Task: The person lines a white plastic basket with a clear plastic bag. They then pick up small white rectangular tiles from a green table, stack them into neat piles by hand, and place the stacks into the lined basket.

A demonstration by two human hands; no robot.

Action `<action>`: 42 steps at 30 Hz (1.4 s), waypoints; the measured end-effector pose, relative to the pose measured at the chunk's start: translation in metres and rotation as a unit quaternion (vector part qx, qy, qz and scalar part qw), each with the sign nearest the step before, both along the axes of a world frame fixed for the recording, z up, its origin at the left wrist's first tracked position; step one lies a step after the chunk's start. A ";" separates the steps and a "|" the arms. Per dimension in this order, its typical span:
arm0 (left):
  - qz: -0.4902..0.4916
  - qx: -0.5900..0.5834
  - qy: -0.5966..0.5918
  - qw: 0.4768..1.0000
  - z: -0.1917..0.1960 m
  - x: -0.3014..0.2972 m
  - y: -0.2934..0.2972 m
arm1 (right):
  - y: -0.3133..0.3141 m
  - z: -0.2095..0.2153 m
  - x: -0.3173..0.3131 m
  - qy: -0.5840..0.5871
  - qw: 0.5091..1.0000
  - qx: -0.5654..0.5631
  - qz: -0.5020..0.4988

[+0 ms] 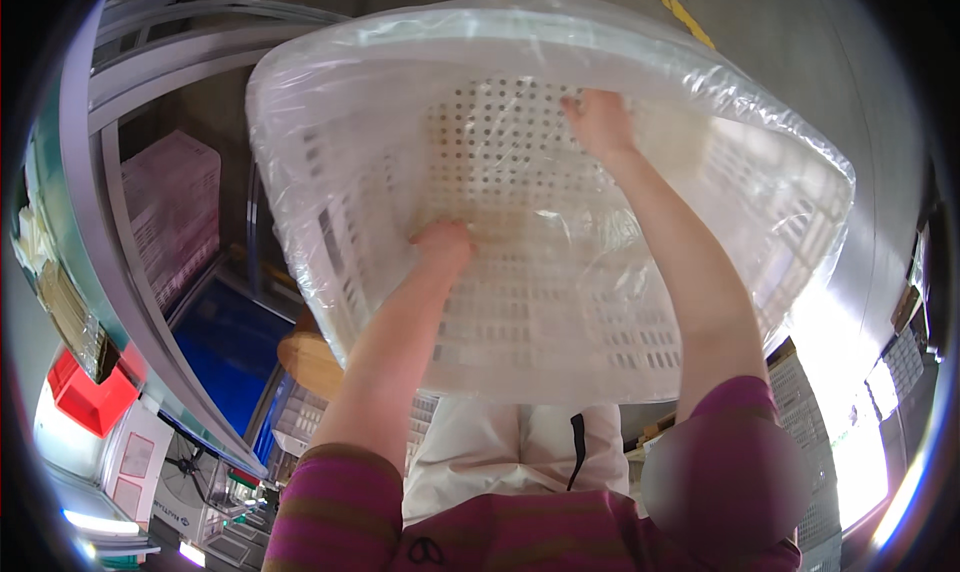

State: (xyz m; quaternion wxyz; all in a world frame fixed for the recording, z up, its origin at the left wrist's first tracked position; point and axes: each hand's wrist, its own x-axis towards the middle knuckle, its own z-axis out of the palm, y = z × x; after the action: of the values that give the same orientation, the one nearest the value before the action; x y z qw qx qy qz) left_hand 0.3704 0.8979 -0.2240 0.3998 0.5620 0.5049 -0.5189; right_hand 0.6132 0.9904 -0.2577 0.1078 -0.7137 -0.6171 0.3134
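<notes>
A large white plastic basket [500, 57] with perforated walls and base fills the middle of the view, its open top tilted toward me. Clear plastic film [745, 97] lines its inside and folds out over the rim, wrinkled and shiny. Both arms reach into it. My left hand [445, 244] is low on the left part of the interior, slightly blurred, fingers apart against the film. Farther in and to the right, my right hand [602, 122] touches the film at the dotted panel, thumb held away from the other fingers. Their fingertips are partly hidden.
A grey metal frame [105, 182] curves along the left side. Beyond it stand stacked pale crates [172, 207], a blue panel [225, 342] and a red bin [92, 392]. A round brown wooden piece [308, 362] is by the basket's near left edge. Yellow lines [672, 7] mark the floor.
</notes>
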 end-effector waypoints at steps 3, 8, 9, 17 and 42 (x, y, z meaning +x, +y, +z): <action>0.004 -0.019 0.003 1.000 -0.001 -0.003 0.003 | -0.013 0.032 0.012 0.149 0.953 -0.210 0.158; -0.007 0.003 0.004 1.000 0.011 0.003 0.010 | -0.016 0.003 0.083 -0.058 0.972 -0.226 -0.014; -0.011 0.001 0.007 1.000 0.017 0.006 0.013 | -0.006 0.010 0.095 -0.202 0.974 -0.090 -0.055; 0.150 0.329 -0.508 0.782 0.033 0.143 0.042 | 0.015 0.060 0.104 -0.006 0.965 -0.255 -0.056; 0.033 0.082 -0.119 0.989 0.009 0.056 -0.033 | -0.012 0.003 0.122 -0.168 0.964 -0.167 -0.118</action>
State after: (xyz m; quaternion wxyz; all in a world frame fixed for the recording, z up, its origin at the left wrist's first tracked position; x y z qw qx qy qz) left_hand 0.4266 0.8654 -0.2149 0.4266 0.6340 0.5125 -0.3917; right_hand 0.7354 0.9779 -0.2545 -0.0817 -0.8317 -0.4766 0.2728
